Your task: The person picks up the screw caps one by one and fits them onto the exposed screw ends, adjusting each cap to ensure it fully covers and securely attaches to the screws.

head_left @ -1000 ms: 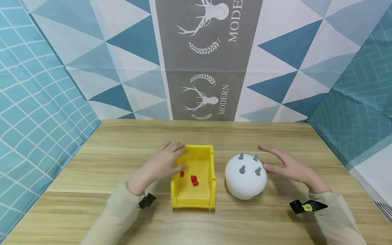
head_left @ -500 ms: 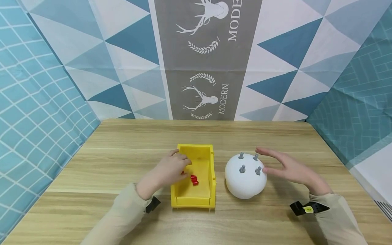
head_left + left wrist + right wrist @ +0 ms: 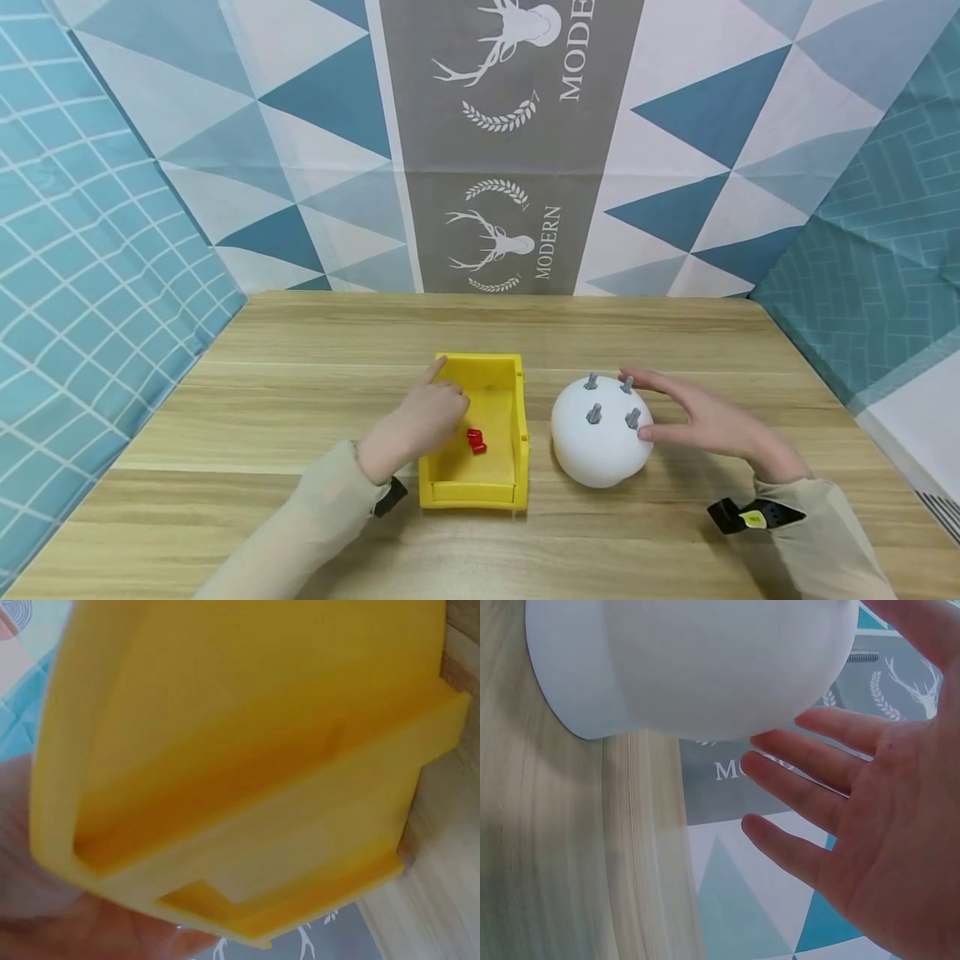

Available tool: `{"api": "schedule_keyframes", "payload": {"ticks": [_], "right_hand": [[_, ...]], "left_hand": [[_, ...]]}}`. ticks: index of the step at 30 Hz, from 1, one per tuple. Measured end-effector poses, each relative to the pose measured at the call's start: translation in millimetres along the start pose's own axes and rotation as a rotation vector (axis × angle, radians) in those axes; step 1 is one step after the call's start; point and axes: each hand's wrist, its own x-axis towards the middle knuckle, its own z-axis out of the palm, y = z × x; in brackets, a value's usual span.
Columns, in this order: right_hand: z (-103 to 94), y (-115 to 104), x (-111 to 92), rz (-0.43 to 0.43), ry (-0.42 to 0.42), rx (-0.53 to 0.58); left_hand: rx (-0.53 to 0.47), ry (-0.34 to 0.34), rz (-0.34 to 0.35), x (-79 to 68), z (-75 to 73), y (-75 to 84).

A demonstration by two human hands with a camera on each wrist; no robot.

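Observation:
My left hand (image 3: 420,417) reaches over the left wall of a yellow bin (image 3: 472,497), index finger extended and other fingers curled down inside. Its fingertips are hidden, so whether they pinch anything cannot be told. Small red pieces (image 3: 478,448) lie on the bin floor beside it. In the left wrist view the bin's outside (image 3: 262,675) hides most of the hand. To the right stands a white rounded object (image 3: 600,458) with several threaded metal studs (image 3: 594,414) upright on top. My right hand (image 3: 712,417) is at its right side, fingers spread and extended, thumb near the front-right stud.
The bin and the white object stand side by side on a wooden table (image 3: 480,550), with a narrow gap between them. A patterned cloth backdrop (image 3: 495,192) rises behind the table's far edge, and blue cloths hang on both sides.
My left hand has moved right and down into the bin, and its fingers have curled. The red piece near the left wall is now covered. My right hand has shifted slightly left.

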Motion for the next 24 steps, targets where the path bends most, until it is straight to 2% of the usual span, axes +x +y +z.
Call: {"api": "schedule_keyframes", "payload": {"ticks": [14, 18, 24], "right_hand": [[2.7, -4.3, 0.2, 0.024, -0.019, 0.004], [3.1, -5.0, 0.6, 0.021, -0.021, 0.004], [4.3, -6.4, 1.4, 0.024, -0.032, 0.02]], "left_hand": [[0.15, -0.112, -0.005, 15.9, 11.9, 10.3], [0.195, -0.107, -0.013, 18.2, 14.3, 13.0], [0.211, -0.109, -0.032, 17.9, 15.3, 15.1]]}}
